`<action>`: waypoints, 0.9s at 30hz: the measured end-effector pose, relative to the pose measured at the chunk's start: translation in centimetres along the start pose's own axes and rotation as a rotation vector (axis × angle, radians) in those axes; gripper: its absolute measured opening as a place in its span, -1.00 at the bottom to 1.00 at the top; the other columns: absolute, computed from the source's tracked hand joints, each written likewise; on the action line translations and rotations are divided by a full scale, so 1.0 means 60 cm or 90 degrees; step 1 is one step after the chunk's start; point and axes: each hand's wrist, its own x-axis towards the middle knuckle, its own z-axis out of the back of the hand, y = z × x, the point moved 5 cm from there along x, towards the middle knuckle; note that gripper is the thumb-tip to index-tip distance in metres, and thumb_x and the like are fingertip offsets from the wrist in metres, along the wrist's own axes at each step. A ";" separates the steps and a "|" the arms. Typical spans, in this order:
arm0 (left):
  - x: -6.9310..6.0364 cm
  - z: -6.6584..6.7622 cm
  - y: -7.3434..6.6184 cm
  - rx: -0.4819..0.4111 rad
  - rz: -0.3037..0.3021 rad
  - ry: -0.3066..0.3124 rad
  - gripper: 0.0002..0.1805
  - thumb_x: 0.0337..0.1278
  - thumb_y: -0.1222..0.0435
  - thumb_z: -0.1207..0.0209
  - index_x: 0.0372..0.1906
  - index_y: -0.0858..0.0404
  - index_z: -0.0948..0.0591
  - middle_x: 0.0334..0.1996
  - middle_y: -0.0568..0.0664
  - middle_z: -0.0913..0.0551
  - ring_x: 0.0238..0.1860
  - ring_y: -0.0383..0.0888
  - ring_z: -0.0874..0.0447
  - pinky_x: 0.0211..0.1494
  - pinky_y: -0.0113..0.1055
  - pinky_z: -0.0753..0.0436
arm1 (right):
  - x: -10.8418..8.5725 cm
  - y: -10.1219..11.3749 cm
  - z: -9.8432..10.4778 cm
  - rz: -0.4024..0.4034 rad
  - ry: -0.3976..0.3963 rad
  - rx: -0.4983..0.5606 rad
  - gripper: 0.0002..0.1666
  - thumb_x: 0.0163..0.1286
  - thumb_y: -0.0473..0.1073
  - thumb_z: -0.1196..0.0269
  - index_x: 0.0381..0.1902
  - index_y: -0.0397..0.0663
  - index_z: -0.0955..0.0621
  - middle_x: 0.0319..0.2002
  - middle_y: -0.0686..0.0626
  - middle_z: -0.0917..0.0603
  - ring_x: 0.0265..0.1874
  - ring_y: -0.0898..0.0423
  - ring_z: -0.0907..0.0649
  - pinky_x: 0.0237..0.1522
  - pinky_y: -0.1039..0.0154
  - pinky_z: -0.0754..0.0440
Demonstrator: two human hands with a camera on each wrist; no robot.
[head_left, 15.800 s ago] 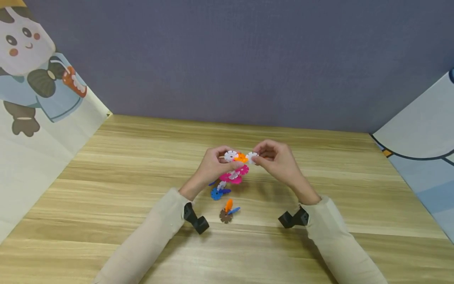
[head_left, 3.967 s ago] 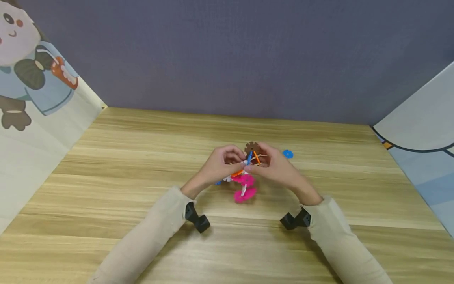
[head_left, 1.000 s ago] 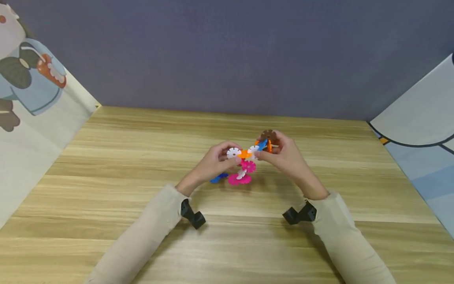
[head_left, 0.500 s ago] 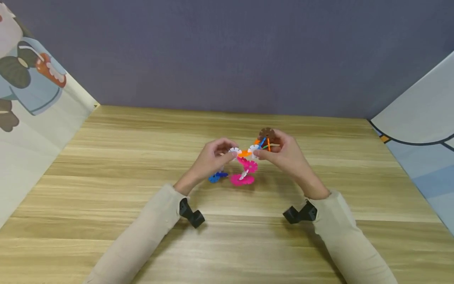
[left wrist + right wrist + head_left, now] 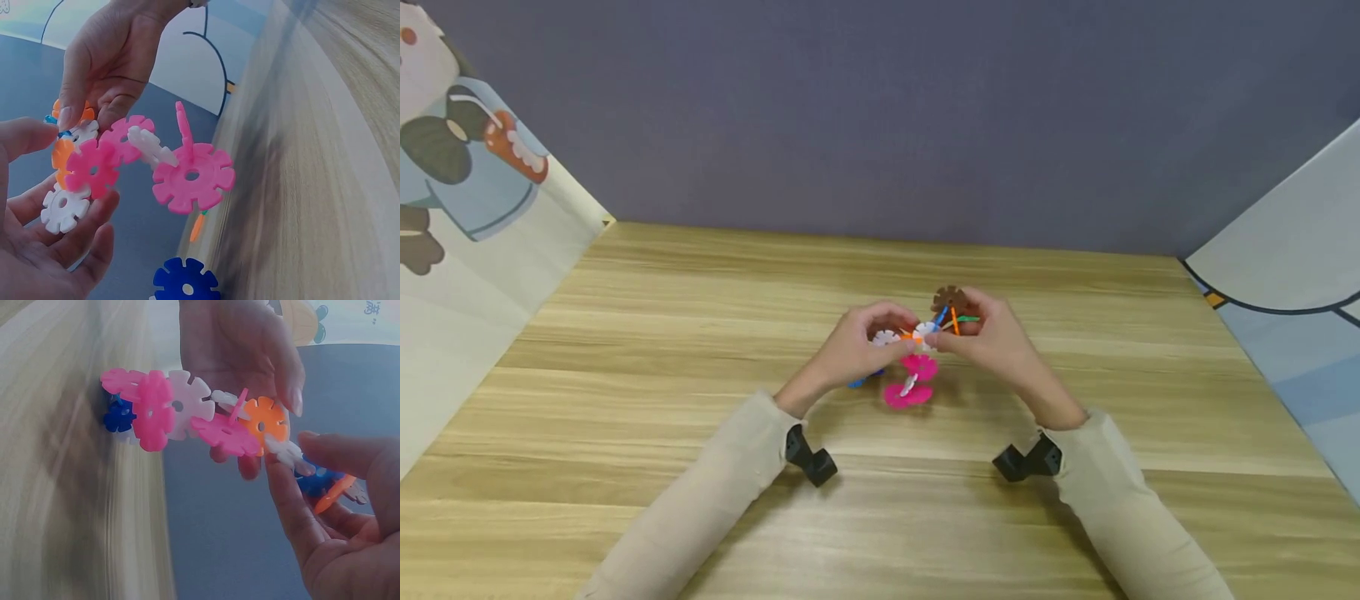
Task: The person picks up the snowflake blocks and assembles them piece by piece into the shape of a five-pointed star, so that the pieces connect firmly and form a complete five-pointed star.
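Observation:
Several notched plastic snowflake discs are joined into one assembly held between both hands. My left hand (image 5: 865, 346) curls its thumb and fingers round the end with a white disc (image 5: 64, 209) and an orange disc (image 5: 265, 422). A white disc (image 5: 926, 336) is pinched by my right hand (image 5: 1000, 342). Beyond it, a brown disc (image 5: 950, 299) with blue and orange discs stands up by the right fingers, along with a green piece (image 5: 968, 318). Pink discs (image 5: 194, 178) hang below the hands, linked by a white disc (image 5: 150, 147). Left of them is a dark blue disc (image 5: 186, 281), partly hidden in the head view.
The wood-grain table (image 5: 700, 333) runs under both hands. A dark grey-blue panel (image 5: 895, 117) rises at the back, with printed cartoon panels (image 5: 475, 167) at the sides. Black wrist camera mounts (image 5: 811, 457) sit on both cuffs.
The brown cluster, on the table 15.8 s ago, is now up by my right hand. The loose blue disc seen 4 s ago has gone from the table's right. Lately both hands shifted slightly nearer and closer together.

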 end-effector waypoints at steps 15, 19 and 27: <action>0.001 -0.004 0.009 0.007 0.022 0.024 -0.73 0.06 0.39 -0.22 -0.10 0.43 -0.60 -0.23 0.20 -0.67 -0.29 -0.19 -0.66 -0.14 -0.37 -0.64 | -0.005 0.003 -0.003 0.028 0.058 0.043 -0.54 0.24 -0.51 -0.16 0.12 -0.49 -0.44 -0.04 -0.39 -0.54 -0.22 0.10 -0.70 -0.13 0.09 -0.70; 0.000 -0.005 0.009 0.010 0.020 0.033 -0.71 0.05 0.40 -0.22 -0.10 0.45 -0.60 -0.22 0.23 -0.68 -0.34 -0.18 -0.68 -0.20 -0.38 -0.66 | -0.006 0.006 -0.002 0.024 0.044 0.022 -0.56 0.24 -0.47 -0.19 0.09 -0.47 -0.46 -0.04 -0.39 -0.55 -0.19 0.00 -0.70 -0.14 0.08 -0.71; -0.003 -0.006 0.012 -0.024 0.040 0.037 -0.73 0.10 0.41 -0.19 -0.10 0.49 -0.61 -0.15 0.25 -0.65 -0.31 -0.15 -0.70 -0.22 -0.33 -0.70 | -0.007 0.008 0.002 0.011 0.046 -0.009 -0.51 0.24 -0.43 -0.22 0.12 -0.47 -0.41 0.02 -0.38 -0.54 -0.17 0.08 -0.67 -0.17 0.35 -0.68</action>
